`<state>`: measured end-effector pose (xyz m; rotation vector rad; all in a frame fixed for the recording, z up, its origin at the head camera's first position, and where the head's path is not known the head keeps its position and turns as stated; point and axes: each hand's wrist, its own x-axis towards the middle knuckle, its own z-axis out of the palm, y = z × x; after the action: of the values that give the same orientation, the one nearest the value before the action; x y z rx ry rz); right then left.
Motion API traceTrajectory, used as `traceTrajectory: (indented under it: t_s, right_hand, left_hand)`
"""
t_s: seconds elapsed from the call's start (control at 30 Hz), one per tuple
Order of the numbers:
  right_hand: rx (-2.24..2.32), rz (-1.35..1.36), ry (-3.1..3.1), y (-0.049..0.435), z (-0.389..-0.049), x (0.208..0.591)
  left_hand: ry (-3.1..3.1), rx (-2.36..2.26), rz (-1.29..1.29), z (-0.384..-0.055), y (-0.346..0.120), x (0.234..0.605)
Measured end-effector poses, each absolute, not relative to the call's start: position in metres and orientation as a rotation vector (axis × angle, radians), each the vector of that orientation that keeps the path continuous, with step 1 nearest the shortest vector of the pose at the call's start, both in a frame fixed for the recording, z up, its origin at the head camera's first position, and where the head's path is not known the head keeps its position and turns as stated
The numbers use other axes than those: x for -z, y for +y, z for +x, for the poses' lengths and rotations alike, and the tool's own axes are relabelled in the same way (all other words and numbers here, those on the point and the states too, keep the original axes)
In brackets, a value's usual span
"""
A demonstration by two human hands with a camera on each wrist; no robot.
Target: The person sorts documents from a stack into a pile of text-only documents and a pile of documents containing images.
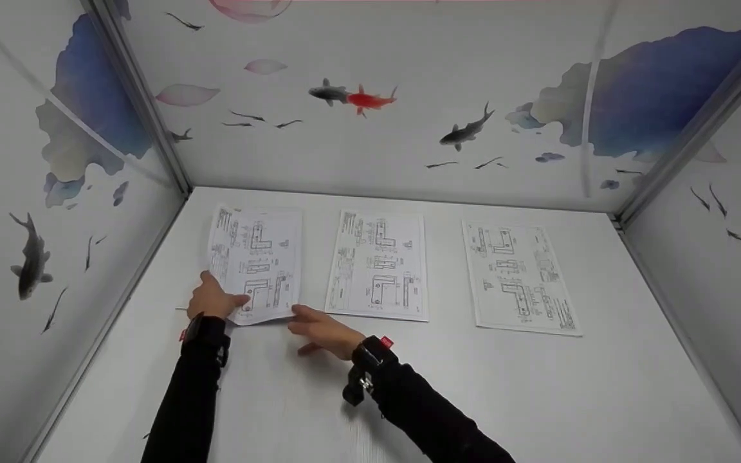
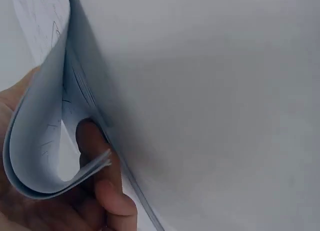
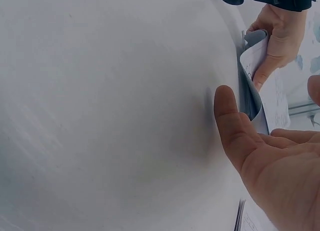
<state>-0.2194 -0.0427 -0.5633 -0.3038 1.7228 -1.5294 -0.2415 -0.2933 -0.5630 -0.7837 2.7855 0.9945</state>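
Observation:
Three stacks of printed technical drawings lie in a row. My left hand grips the lower left corner of the left stack, thumb on top. In the left wrist view, the upper sheets bend into a loop, their edge between the fingers, while other sheets lie flat below. My right hand is at that stack's lower right corner with its fingers extended, nothing gripped. The right wrist view shows the bent paper by the left hand and the right fingers beside the stack's raised edge.
A middle stack of drawings and a right stack lie flat on the white table. White panels printed with fish and petals enclose the table at the back and both sides, with metal posts at the corners.

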Motion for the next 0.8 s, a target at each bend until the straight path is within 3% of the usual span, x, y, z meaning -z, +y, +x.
traceTrajectory:
  t_s: [0.3,0.8]
  right_hand:
    - [1.516,-0.282,1.723,-0.042,-0.22,0.561]
    - [1.973,-0.026,1.437,-0.035,-0.229,0.556]
  left_hand:
    - [2.861,-1.216,-0.698,-0.238,-0.29,0.56]
    - [2.734,-1.878,-0.754,-0.247,-0.257,0.544]
